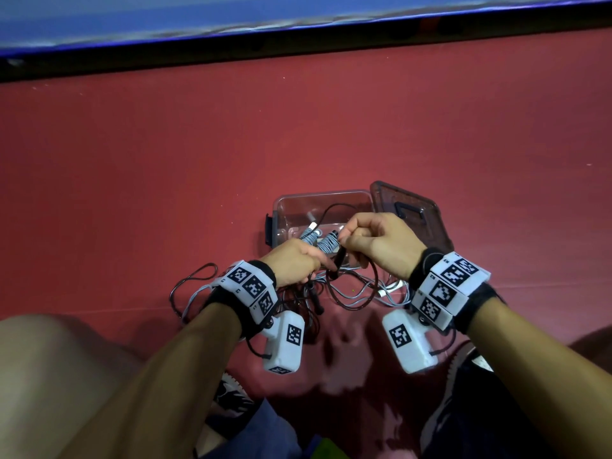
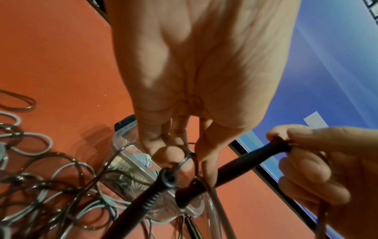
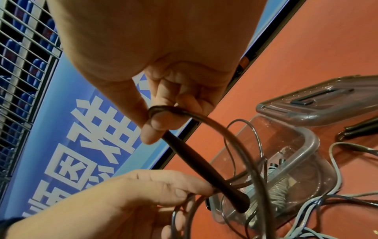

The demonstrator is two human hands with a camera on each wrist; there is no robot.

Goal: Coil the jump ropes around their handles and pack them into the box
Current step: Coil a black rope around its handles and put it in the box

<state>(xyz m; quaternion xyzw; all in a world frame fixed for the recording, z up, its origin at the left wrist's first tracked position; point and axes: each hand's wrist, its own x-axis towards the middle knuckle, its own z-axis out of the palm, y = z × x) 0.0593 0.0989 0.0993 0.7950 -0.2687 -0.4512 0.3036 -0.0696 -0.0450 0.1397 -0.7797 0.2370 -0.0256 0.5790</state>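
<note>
My right hand point(image 1: 374, 240) pinches the black handle point(image 3: 204, 169) and its rope point(image 3: 235, 137) above the clear box point(image 1: 298, 207); my left hand point(image 1: 294, 263) grips the dark rope too.

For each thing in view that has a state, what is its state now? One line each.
Box: open, one wound grey rope inside.
Lid: off, lying right of the box.
Black handle: held at its top by the right hand.
Left hand: holds the handle's lower part.
Dark rope: loose, not yet coiled.
Grey rope: loose, tangled on the floor.
</note>
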